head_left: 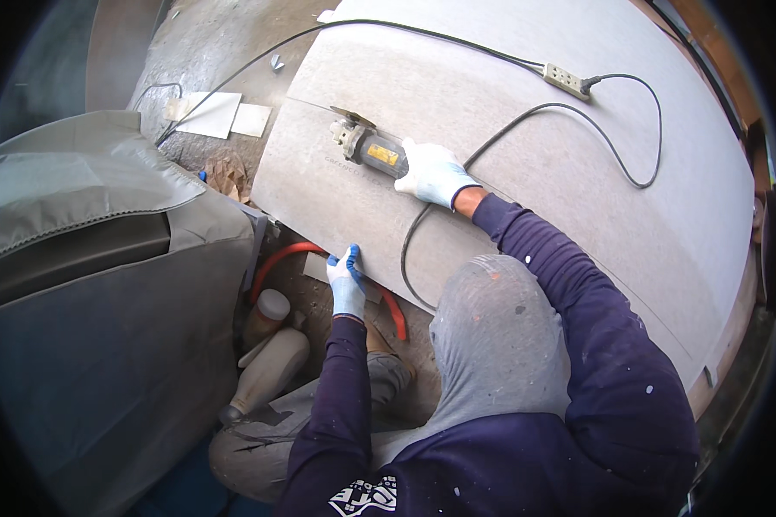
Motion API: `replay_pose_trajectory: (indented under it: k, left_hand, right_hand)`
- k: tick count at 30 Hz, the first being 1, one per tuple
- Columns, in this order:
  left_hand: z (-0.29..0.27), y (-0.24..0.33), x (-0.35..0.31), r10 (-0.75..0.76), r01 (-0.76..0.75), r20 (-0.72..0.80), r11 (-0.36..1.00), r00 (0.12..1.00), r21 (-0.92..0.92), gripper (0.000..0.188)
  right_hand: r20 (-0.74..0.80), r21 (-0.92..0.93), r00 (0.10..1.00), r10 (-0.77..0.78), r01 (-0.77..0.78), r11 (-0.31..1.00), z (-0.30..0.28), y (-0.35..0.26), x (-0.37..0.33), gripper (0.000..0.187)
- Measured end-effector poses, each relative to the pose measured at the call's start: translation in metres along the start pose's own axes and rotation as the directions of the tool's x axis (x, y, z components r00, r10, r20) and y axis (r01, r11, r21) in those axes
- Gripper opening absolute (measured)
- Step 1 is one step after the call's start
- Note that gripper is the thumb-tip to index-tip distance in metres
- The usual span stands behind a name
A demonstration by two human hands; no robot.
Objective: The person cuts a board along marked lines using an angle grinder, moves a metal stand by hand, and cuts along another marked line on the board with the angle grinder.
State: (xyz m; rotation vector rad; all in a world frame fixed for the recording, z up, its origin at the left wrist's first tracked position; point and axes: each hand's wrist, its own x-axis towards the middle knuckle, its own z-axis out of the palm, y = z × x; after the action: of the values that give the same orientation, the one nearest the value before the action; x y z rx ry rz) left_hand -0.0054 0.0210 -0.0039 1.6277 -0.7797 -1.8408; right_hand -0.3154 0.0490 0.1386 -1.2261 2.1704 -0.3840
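Neither of my own hands is in view. In front of me a co-worker in a grey hood and dark purple sleeves bends over a large pale grey board. The co-worker's right hand, in a white and light-blue glove, grips an angle grinder by its body. The grinder lies over the board, its disc near a thin line across the surface; whether it spins I cannot tell. The co-worker's left hand, in a glove with blue fingertips, touches the board's near edge, thumb on top.
A black cable loops over the board near a white power strip. Left stands a bulky grey covered object. Beneath the board's edge are a red hose and a white-lidded container. White offcuts lie on the floor.
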Motion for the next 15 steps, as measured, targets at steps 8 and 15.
replay_pose_trajectory:
  k: [8,15]
  left_hand:
    - [-0.003,0.005,-0.002,-0.028,0.032,-0.045,0.996,0.999,0.086,0.044]
    - [0.003,0.009,-0.008,-0.078,0.088,-0.068,0.985,0.995,0.147,0.045]
  right_hand:
    - [-0.004,-0.012,1.000,-0.001,0.001,1.000,0.001,0.002,-0.005,0.063]
    - [-0.007,-0.012,1.000,0.028,-0.028,1.000,-0.001,0.013,-0.019,0.063]
